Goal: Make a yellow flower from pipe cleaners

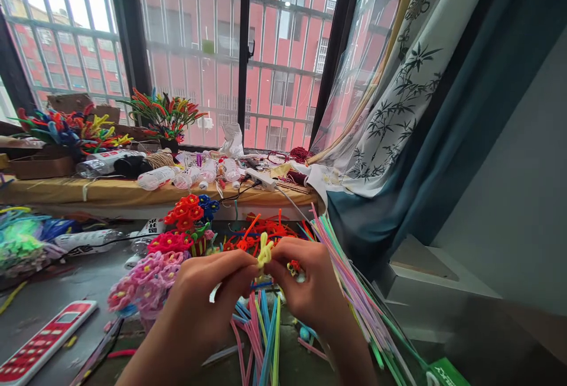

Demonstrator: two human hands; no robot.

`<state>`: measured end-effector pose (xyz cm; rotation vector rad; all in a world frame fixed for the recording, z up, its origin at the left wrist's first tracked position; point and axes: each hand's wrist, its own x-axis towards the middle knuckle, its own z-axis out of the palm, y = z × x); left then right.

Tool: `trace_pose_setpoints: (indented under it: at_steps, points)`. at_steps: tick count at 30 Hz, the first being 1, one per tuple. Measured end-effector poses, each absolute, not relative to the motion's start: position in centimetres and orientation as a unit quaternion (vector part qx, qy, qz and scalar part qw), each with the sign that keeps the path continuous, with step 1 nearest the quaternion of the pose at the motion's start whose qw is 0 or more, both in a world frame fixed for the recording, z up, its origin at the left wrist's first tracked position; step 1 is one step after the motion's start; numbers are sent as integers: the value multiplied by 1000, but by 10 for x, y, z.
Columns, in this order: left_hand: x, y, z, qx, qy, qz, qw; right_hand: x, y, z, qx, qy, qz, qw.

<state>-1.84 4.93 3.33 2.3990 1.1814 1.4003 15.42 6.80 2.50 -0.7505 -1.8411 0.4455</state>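
Head view: left hand and right hand close together, raised over the grey tabletop, both pinching a small pale-yellow looped piece of fuzzy stem. Grip: thumb and index of each hand together on the yellow piece, left from its left side, right from its right; loop sticks up between the fingertips. Below it, between the forearms, loose pastel pink, blue and yellow-green fuzzy stems fan out on the table. Long bundle of pastel fuzzy stems lies slanted right of the right hand. Behind the hands, a pile of red fuzzy stem pieces. Left of the left hand, pale-pink fuzzy flowers, with bright-red fuzzy flowers farther back. Red-and-white keypad device at lower left. Window ledge beyond: clear plastic bottles, white power strip.
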Motion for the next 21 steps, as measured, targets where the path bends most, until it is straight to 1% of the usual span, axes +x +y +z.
trace_pose_setpoints:
  at_steps: [7,14,18,21]
  points:
    - [-18,50,32,778,395,482,77,154,65,26,-301,-778,198,515]
    - [-30,50,41,805,357,474,6,155,66,27,-301,-768,216,523]
    - [-36,51,42,822,311,477,-24,159,65,26,-295,-754,278,517]
    - [-37,49,41,813,312,491,-19,160,65,23,-280,-723,363,517]
